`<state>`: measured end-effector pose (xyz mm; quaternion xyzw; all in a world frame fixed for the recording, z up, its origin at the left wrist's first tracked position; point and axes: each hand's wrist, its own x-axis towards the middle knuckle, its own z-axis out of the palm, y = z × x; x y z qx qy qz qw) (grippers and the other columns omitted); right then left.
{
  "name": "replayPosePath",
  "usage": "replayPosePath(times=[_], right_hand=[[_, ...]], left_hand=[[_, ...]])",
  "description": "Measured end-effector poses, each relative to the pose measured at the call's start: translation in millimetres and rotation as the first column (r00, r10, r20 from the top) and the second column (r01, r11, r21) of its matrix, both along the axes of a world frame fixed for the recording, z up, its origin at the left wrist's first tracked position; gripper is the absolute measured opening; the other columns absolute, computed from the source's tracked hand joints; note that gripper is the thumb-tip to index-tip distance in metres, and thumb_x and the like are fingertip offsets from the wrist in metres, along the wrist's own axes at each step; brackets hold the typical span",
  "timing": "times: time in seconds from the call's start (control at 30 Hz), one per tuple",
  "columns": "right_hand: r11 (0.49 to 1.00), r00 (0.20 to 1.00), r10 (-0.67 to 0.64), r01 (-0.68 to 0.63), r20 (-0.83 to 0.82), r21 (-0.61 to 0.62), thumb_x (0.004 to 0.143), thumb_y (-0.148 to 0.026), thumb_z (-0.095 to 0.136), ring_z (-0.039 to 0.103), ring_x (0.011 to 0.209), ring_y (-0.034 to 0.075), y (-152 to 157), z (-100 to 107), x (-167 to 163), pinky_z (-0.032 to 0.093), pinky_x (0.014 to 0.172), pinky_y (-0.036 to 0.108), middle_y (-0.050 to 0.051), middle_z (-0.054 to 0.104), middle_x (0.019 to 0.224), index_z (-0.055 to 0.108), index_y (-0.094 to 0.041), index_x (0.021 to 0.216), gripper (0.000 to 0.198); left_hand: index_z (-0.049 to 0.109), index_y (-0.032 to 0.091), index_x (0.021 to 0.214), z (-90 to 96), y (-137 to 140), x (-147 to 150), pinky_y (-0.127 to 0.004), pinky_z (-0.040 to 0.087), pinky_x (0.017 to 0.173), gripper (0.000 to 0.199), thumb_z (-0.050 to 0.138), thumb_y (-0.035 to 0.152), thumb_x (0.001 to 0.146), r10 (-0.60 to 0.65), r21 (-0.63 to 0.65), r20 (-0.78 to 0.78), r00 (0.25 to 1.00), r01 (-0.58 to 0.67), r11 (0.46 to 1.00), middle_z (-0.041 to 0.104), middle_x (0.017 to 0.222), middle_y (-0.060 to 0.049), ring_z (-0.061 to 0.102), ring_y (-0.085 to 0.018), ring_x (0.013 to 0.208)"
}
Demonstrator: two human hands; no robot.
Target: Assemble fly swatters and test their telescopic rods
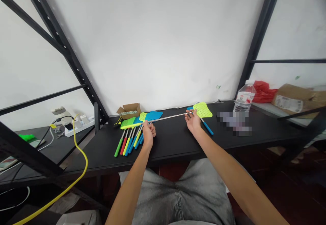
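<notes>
A yellow fly swatter [203, 110] with a long thin metal rod is stretched level above the table between my two hands. My left hand [149, 132] is closed around its yellow handle near the rod. At the other end, my right hand [193, 120] pinches the rod just below the mesh head. Under and beside my left hand lies a row of several fly swatters [129, 145] with green, red, yellow and blue handles, their heads overlapping towards the wall. Another fly swatter with a blue handle [208, 128] lies by my right hand, partly hidden behind the yellow head.
On the black table [168, 143] an opened cardboard box [131, 110] stands against the wall. A water bottle [245, 97] stands at the right, near a blurred-out patch. Black metal posts [68, 53] frame the table; a yellow cable [83, 170] hangs at the left, near a power strip [80, 126].
</notes>
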<state>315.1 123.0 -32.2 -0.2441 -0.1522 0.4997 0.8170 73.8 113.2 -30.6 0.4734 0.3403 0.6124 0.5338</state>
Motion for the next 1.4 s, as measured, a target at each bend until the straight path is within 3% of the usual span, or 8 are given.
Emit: replayPosePath(times=[0.17, 0.4, 0.7, 1.0, 1.2, 1.4], right_hand=[[1.0, 1.0, -0.002, 0.001, -0.023, -0.013, 0.092, -0.047, 0.053, 0.061, 0.059, 0.011, 1.6, -1.1, 2.1, 0.048, 0.051, 0.023, 0.0, 0.071, 0.085, 0.058, -0.024, 0.08, 0.027], [1.0, 1.0, 0.028, -0.028, -0.009, -0.014, 0.091, -0.052, 0.053, 0.057, 0.054, 0.011, 3.2, -1.3, 2.3, 0.042, 0.047, 0.024, -0.003, 0.064, 0.07, 0.057, -0.024, 0.079, 0.03], [0.999, 0.997, 0.051, -0.05, 0.056, -0.009, 0.089, -0.054, 0.056, 0.057, 0.056, 0.011, 2.2, -2.3, 2.3, 0.047, 0.052, 0.025, -0.003, 0.065, 0.073, 0.053, -0.024, 0.076, 0.032], [0.984, 0.983, 0.179, -0.179, 0.035, -0.001, 0.089, -0.047, 0.06, 0.062, 0.066, 0.013, 5.3, -2.4, 3.5, 0.058, 0.065, 0.03, 0.0, 0.071, 0.093, 0.055, -0.026, 0.076, 0.025], [0.962, 0.962, 0.269, -0.27, 0.051, 0.028, 0.088, -0.043, 0.063, 0.064, 0.07, 0.014, 2.9, -2.5, -5.0, 0.059, 0.068, 0.031, 0.0, 0.073, 0.095, 0.057, -0.025, 0.076, 0.022], [0.973, 0.972, 0.231, -0.231, 0.045, -0.011, 0.09, -0.043, 0.059, 0.063, 0.066, 0.013, 2.6, -0.2, -5.9, 0.058, 0.067, 0.029, 0.001, 0.073, 0.091, 0.056, -0.024, 0.075, 0.024]], left_hand=[[0.024, 0.022, 0.052, 2.8, -4.2, 0.5, -0.022, 0.016, 0.037, 0.057, 0.037, 0.065, 0.088, -0.027, 0.026, -0.017, 1.0, 0.027, 0.999, 0.017, 0.045, 0.008, 0.016, -0.006, 0.036], [0.024, 0.023, 0.054, 1.3, -1.7, 1.7, -0.021, 0.014, 0.036, 0.052, 0.042, 0.06, 0.085, 0.041, -0.001, 0.059, 0.997, -0.041, 0.999, 0.018, 0.044, 0.009, 0.016, -0.006, 0.035], [0.026, 0.023, 0.056, -0.2, -1.8, 2.7, -0.021, 0.016, 0.037, 0.039, 0.041, 0.043, 0.086, -0.059, 0.017, 0.004, 0.998, 0.059, 0.998, 0.022, 0.043, 0.008, 0.017, -0.006, 0.036], [0.025, 0.023, 0.054, -0.6, -2.4, 0.5, -0.022, 0.018, 0.038, 0.042, 0.037, 0.046, 0.087, -0.093, 0.064, -0.038, 0.995, 0.096, 0.993, 0.023, 0.044, 0.007, 0.017, -0.006, 0.037], [0.028, 0.022, 0.053, -1.9, -1.2, 3.4, -0.021, 0.016, 0.038, 0.046, 0.036, 0.048, 0.089, -0.135, 0.09, -0.097, 0.986, 0.143, 0.986, 0.021, 0.044, 0.007, 0.016, -0.006, 0.037], [0.03, 0.021, 0.052, 2.0, -3.9, 4.9, -0.021, 0.016, 0.039, 0.05, 0.038, 0.053, 0.089, -0.192, 0.047, -0.139, 0.972, 0.2, 0.979, 0.022, 0.045, 0.007, 0.017, -0.005, 0.037]])
